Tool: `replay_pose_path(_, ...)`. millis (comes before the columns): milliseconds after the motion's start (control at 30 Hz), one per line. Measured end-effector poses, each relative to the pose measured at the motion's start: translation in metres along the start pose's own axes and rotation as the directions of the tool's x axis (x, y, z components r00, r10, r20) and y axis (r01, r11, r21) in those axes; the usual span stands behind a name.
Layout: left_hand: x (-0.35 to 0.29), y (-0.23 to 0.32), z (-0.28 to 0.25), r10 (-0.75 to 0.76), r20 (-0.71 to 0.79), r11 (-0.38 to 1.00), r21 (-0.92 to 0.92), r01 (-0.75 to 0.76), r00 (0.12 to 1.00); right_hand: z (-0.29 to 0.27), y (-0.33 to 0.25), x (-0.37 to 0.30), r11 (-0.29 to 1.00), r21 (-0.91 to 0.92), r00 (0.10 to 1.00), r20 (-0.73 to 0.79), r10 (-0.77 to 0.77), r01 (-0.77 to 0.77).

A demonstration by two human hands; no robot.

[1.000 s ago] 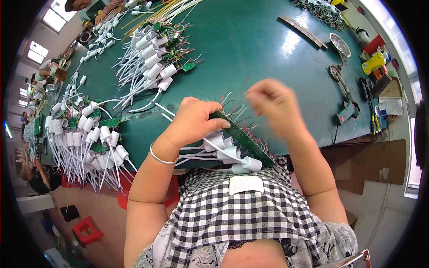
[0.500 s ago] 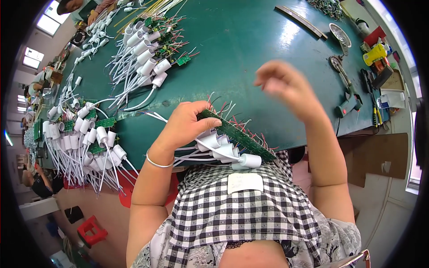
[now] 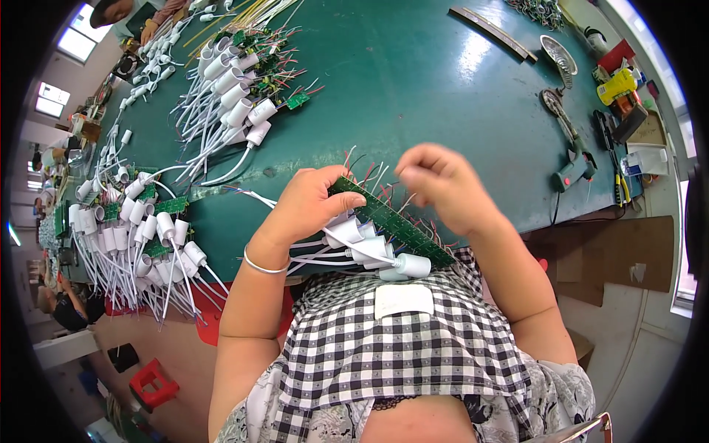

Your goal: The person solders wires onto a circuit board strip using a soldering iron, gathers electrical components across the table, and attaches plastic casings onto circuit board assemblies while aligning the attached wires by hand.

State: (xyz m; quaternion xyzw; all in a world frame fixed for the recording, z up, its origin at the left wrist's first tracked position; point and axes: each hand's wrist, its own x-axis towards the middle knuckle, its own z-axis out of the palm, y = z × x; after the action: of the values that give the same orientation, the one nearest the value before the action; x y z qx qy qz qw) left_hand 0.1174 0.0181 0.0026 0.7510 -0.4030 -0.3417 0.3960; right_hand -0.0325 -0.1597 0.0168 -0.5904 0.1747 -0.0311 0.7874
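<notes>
My left hand [image 3: 314, 196] grips the upper left end of a long green circuit board [image 3: 391, 221], thumb across its face and fingers behind. The board slants down to the right, close to my apron. Thin red, white and black wires [image 3: 375, 177] stick up along its far edge. Below it hang several white cylindrical plastic housings [image 3: 369, 247] with white cables running left under my wrist. Just beyond the wires is my right hand [image 3: 436, 177], slightly blurred, its fingers curled together in a pinch; what is between them, if anything, is too small to make out.
Piles of white housings with cables and boards lie at the far left [image 3: 236, 92] and near left [image 3: 140, 229]. To the right are a soldering iron [image 3: 576, 173], a metal dish [image 3: 557, 59], a metal bar [image 3: 493, 33] and a yellow bottle [image 3: 617, 87]. Another person sits at the upper left.
My right hand has come down and left, from above the table to beside the wires, its fingers drawing together. My left hand and the board have stayed nearly still.
</notes>
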Motion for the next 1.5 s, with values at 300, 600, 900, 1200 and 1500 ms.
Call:
replay_pose_path(300, 0.002, 0.004, 0.0, -0.03, 0.02, 0.999, 0.021, 0.03, 0.999, -0.013, 0.012, -0.005, 0.661, -0.728, 0.98, 0.081, -0.183, 0.183)
replay_pose_path(600, 0.005, -0.001, -0.005, 0.068, 0.048, 0.994, 0.084, -0.072, 0.997, 0.013, 0.033, 0.007, 0.715, -0.566, 0.859, -0.023, -0.511, 0.41)
replay_pose_path(900, 0.004, -0.009, -0.005, 0.053, 0.025, 0.991, -0.122, -0.05, 0.998, -0.027, 0.009, -0.015, 0.711, -0.634, 0.953, 0.222, -0.208, 0.303)
replay_pose_path(1200, 0.002, -0.008, -0.001, 0.131, -0.005, 0.988, -0.082, -0.131, 0.991, -0.02, 0.029, -0.003, 0.855, -0.413, 0.93, 0.316, -0.188, 0.313)
replay_pose_path(1500, 0.006, -0.007, -0.004, 0.125, 0.008, 0.988, -0.089, -0.124, 0.992, -0.018, 0.024, 0.002, 0.759, -0.642, 0.994, 0.062, -0.093, 0.111)
